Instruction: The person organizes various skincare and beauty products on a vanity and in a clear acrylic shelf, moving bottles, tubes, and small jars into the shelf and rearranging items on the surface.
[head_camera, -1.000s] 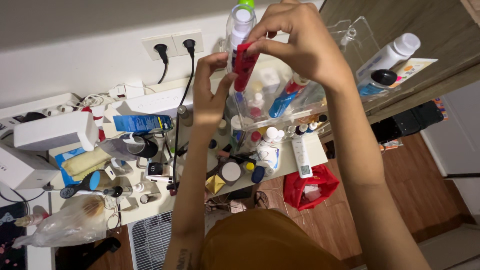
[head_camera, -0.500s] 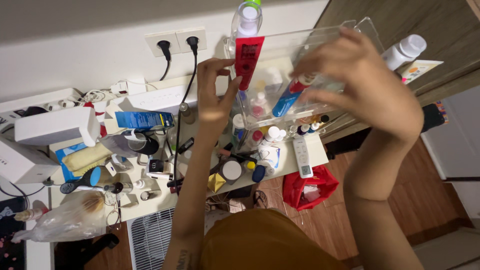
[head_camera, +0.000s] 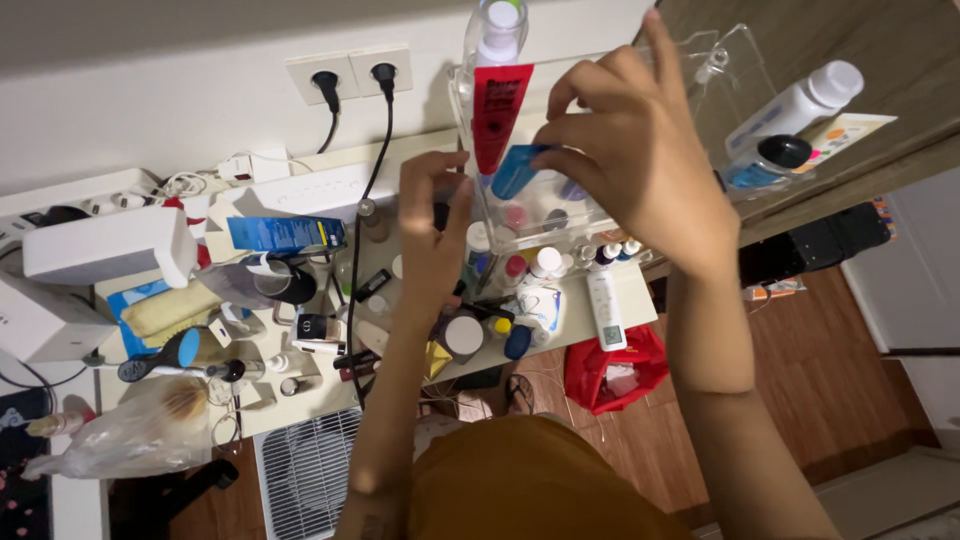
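Blue tube (head_camera: 516, 171) was pinched between fingers of right hand (head_camera: 625, 150), held over clear plastic box (head_camera: 560, 215) beside red tube (head_camera: 497, 110) standing at box's wall. Left hand (head_camera: 432, 235) gripped small dark item (head_camera: 441, 213), kind unclear, just left of box. Cluttered table (head_camera: 575, 310) lay below.
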